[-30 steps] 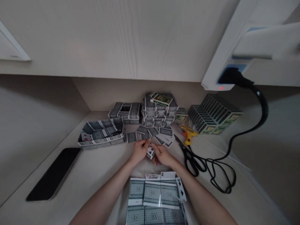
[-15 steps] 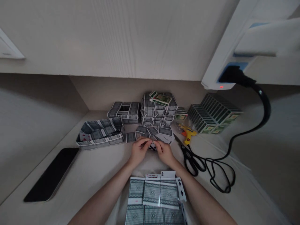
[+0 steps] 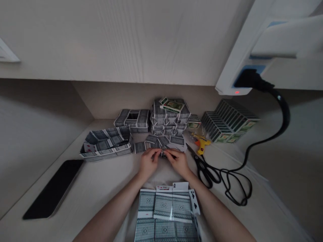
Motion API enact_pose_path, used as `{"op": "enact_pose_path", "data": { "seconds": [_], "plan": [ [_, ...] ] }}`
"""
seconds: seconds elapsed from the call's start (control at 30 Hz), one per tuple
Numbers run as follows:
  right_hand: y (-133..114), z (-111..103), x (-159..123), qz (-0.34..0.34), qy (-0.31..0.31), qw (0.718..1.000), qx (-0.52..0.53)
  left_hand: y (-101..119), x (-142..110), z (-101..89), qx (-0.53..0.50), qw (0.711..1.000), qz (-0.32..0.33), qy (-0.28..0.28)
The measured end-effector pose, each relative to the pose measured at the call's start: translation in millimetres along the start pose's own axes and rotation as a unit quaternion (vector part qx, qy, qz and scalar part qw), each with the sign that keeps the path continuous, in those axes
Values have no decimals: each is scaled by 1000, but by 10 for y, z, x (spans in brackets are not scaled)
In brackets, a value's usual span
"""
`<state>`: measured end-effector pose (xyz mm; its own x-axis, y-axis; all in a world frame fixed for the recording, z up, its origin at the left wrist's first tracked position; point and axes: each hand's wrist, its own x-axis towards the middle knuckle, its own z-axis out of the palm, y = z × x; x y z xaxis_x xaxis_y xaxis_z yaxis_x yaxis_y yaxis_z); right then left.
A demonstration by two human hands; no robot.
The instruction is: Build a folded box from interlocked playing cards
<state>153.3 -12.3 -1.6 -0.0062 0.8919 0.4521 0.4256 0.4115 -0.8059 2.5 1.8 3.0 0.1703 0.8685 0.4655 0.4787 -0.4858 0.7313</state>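
Note:
Between my two hands is a playing card (image 3: 163,154), its black-marked face partly showing and much of it covered by fingers. My left hand (image 3: 148,163) pinches its left end with thumb and forefinger. The other end is pinched by my right hand (image 3: 178,162). Loose playing cards (image 3: 177,140) lie scattered just beyond my fingers. Nearer to me, between my forearms, sits a panel of joined cards (image 3: 165,208), mostly backs up, with a few cards sticking out at its top and right edges.
An open card-built tray (image 3: 107,153) and a card-built box (image 3: 132,126) stand at the left. Behind the loose cards rises a card stack (image 3: 170,124). To the right are black scissors (image 3: 205,169), a yellow glue gun (image 3: 202,144), its cord (image 3: 248,158) and card packs (image 3: 229,124). A phone (image 3: 54,190) lies left.
The card between my hands has tipped or bent, so less of its face shows. My right fingers have shifted slightly. The whole view has moved a little.

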Motion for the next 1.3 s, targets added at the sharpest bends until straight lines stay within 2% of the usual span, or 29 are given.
{"op": "enact_pose_path", "data": {
  "seconds": [0.2, 0.4, 0.67, 1.07, 1.3],
  "plan": [
    [34, 20, 3, -23, 34, 999, -13, -8, -27, 11, 7, 1000, -1, 8],
    [-6, 2, -3, -25, 35, 998, -36, -16, -37, 19, -5, 1000, -15, 22],
    [1, -5, -12, -14, 36, 998, -42, 5, -32, 6, 5, 1000, 16, 7],
    [-62, 16, -36, -41, 10, 997, -71, 50, -27, -44, 111, 990, 87, 3],
    [-55, 14, -37, -38, 7, 996, -80, 36, -33, -36, 103, 991, 88, 14]
  ]
}}
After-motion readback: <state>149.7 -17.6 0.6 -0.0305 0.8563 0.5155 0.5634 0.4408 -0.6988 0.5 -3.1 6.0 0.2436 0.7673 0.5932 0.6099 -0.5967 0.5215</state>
